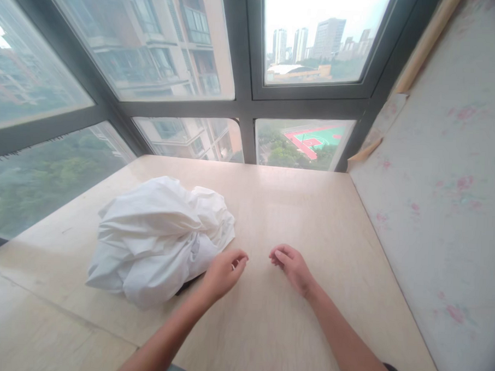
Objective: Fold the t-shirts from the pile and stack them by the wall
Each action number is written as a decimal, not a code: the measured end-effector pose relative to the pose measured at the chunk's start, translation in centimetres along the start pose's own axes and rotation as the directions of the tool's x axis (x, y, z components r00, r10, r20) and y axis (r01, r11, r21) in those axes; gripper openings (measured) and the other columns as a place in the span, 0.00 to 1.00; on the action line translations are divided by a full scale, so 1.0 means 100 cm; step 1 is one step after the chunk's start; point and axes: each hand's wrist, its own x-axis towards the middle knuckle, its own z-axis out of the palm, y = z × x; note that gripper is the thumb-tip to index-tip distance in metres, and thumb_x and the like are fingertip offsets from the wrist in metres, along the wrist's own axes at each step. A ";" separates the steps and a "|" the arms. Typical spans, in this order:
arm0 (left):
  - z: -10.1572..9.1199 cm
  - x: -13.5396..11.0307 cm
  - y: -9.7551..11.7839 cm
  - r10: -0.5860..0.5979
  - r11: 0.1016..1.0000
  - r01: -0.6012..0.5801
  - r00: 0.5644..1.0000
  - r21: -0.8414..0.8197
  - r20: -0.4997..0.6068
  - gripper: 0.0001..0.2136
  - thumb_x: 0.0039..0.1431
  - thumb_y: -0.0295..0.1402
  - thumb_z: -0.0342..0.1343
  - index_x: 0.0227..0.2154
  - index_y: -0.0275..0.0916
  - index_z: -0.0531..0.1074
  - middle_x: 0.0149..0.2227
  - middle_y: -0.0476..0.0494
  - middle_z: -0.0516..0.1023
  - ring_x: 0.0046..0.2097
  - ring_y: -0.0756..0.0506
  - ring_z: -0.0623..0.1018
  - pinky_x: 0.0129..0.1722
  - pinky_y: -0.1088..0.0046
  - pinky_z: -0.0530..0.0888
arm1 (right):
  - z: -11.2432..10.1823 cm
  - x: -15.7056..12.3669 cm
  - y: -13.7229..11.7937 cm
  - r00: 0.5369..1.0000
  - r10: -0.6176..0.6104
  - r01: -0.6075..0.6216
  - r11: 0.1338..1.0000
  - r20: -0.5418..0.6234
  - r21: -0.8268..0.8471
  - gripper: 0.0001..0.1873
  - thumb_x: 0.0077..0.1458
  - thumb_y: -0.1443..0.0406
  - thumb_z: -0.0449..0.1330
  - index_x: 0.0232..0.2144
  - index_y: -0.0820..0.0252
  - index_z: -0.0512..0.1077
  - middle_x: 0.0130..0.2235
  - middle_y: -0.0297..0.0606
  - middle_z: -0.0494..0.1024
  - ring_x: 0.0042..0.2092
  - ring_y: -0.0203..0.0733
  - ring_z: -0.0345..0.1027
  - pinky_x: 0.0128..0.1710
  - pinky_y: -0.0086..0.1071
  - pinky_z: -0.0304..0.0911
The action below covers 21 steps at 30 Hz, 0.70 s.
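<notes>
A crumpled white cloth bundle (158,242), gathered and knotted-looking at its right side, lies on the pale wood-toned ledge (295,209). Just off its lower right edge is my left hand (225,275), fingers curled in towards the thumb, with nothing visible in it. A short gap away, my right hand (292,267) faces it above the bare ledge. Its fingers are also curled in loosely, and no object shows between them. Beneath the cloth, next to my left wrist, a dark edge (189,284) of something peeks out; the rest is hidden.
Grey-framed windows (243,106) close off the back and left of the ledge, with buildings and a sports court outside. On the right rises a wall with floral wallpaper (443,216), its edge peeling (366,152) near the window. A seam (61,308) crosses the ledge at lower left.
</notes>
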 end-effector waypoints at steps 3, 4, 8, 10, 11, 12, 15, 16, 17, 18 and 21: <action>0.051 -0.002 0.007 0.013 0.989 -0.003 0.998 -0.147 0.067 0.13 0.63 0.40 0.50 0.29 0.40 0.74 0.27 0.48 0.78 0.29 0.48 0.74 0.31 0.73 0.68 | 0.006 -0.007 0.003 0.994 -0.106 0.107 0.980 0.015 -0.168 0.15 0.58 0.53 0.60 0.28 0.58 0.72 0.30 0.36 0.73 0.34 0.38 0.65 0.37 0.33 0.61; 0.064 -0.003 0.009 0.012 0.980 0.002 0.997 -0.197 0.071 0.15 0.64 0.41 0.49 0.28 0.39 0.73 0.26 0.47 0.77 0.28 0.48 0.75 0.31 0.73 0.69 | 0.008 -0.011 0.005 0.990 -0.137 0.133 0.969 -0.008 -0.211 0.16 0.59 0.53 0.59 0.27 0.58 0.71 0.28 0.34 0.71 0.32 0.38 0.64 0.36 0.33 0.61; 0.096 -0.006 0.018 0.002 0.938 0.020 0.998 -0.346 0.064 0.19 0.67 0.46 0.45 0.26 0.39 0.68 0.25 0.47 0.74 0.28 0.49 0.74 0.31 0.73 0.70 | 0.016 -0.036 0.015 0.952 -0.232 0.181 0.953 -0.201 -0.245 0.16 0.61 0.52 0.56 0.27 0.56 0.66 0.25 0.31 0.65 0.28 0.37 0.60 0.29 0.31 0.58; 0.100 -0.008 0.018 0.012 0.923 0.018 0.997 -0.385 0.075 0.19 0.66 0.46 0.46 0.25 0.39 0.68 0.25 0.48 0.74 0.27 0.49 0.73 0.30 0.73 0.70 | 0.019 -0.050 0.019 0.931 -0.256 0.193 0.950 -0.261 -0.244 0.16 0.62 0.53 0.55 0.28 0.55 0.66 0.26 0.32 0.66 0.29 0.38 0.61 0.30 0.31 0.58; 0.100 -0.010 0.017 0.019 0.918 0.015 0.996 -0.396 0.083 0.19 0.66 0.46 0.47 0.25 0.39 0.69 0.24 0.48 0.74 0.27 0.49 0.73 0.30 0.73 0.69 | 0.020 -0.057 0.021 0.924 -0.265 0.192 0.945 -0.275 -0.265 0.16 0.63 0.53 0.54 0.28 0.56 0.66 0.26 0.32 0.66 0.30 0.38 0.61 0.31 0.32 0.59; 0.100 -0.011 0.015 0.028 0.916 0.011 0.995 -0.401 0.091 0.19 0.66 0.46 0.48 0.25 0.39 0.69 0.24 0.48 0.74 0.27 0.49 0.73 0.30 0.73 0.69 | 0.022 -0.064 0.023 0.920 -0.275 0.187 0.934 -0.280 -0.304 0.17 0.64 0.53 0.53 0.27 0.56 0.66 0.27 0.33 0.66 0.30 0.38 0.61 0.32 0.32 0.59; 0.098 -0.015 0.009 0.047 0.923 -0.004 0.994 -0.386 0.100 0.18 0.65 0.44 0.49 0.24 0.39 0.70 0.24 0.48 0.73 0.28 0.49 0.71 0.30 0.73 0.66 | 0.026 -0.075 0.026 0.917 -0.306 0.160 0.870 -0.257 -0.467 0.19 0.65 0.54 0.51 0.25 0.56 0.65 0.27 0.34 0.66 0.30 0.38 0.60 0.32 0.32 0.56; 0.098 -0.015 0.008 0.050 0.927 -0.009 0.994 -0.375 0.100 0.17 0.65 0.44 0.49 0.24 0.39 0.69 0.24 0.48 0.73 0.28 0.49 0.70 0.30 0.73 0.65 | 0.027 -0.077 0.026 0.915 -0.315 0.150 0.846 -0.252 -0.512 0.19 0.65 0.55 0.51 0.25 0.57 0.65 0.26 0.34 0.66 0.30 0.38 0.59 0.31 0.32 0.55; 0.099 -0.016 0.007 0.052 0.931 -0.013 0.994 -0.364 0.097 0.17 0.65 0.43 0.49 0.24 0.39 0.69 0.24 0.49 0.72 0.28 0.49 0.69 0.30 0.73 0.64 | 0.028 -0.077 0.027 0.912 -0.321 0.139 0.827 -0.254 -0.545 0.19 0.65 0.55 0.51 0.25 0.57 0.65 0.26 0.34 0.66 0.30 0.38 0.59 0.31 0.32 0.55; 0.100 -0.016 0.007 0.053 0.935 -0.016 0.994 -0.353 0.094 0.17 0.65 0.43 0.49 0.24 0.39 0.69 0.24 0.49 0.72 0.28 0.49 0.69 0.30 0.73 0.64 | 0.029 -0.076 0.027 0.909 -0.324 0.127 0.815 -0.264 -0.565 0.19 0.65 0.55 0.51 0.25 0.57 0.65 0.26 0.33 0.66 0.30 0.38 0.59 0.31 0.32 0.54; 0.102 -0.015 0.007 0.064 0.943 -0.029 0.994 -0.332 0.094 0.17 0.66 0.43 0.47 0.25 0.40 0.69 0.25 0.48 0.72 0.29 0.48 0.69 0.31 0.72 0.64 | 0.029 -0.073 0.026 0.901 -0.323 0.104 0.809 -0.291 -0.578 0.19 0.65 0.55 0.51 0.24 0.57 0.65 0.26 0.33 0.66 0.29 0.38 0.59 0.31 0.31 0.54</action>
